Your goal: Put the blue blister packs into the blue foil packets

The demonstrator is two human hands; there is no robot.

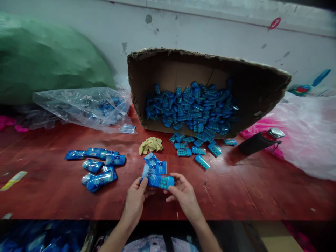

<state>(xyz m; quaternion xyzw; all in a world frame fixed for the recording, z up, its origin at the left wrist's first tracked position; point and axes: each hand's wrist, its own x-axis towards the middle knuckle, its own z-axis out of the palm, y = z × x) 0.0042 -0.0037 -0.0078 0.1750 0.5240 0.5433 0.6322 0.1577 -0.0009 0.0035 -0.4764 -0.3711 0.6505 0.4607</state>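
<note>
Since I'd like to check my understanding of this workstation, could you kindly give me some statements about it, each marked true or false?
1. The left hand and right hand hold the same blue packet. True.
2. A black bottle is right of the crumpled yellowish wad. True.
3. The wad is in the left hand. False: it lies on the red table.
4. Some packs of turquoise balls lie outside the cardboard box. True.
5. The box's opening faces the ceiling. False: it faces toward the hands.
6. The bottle is inside the box. False: it is on the table.
</note>
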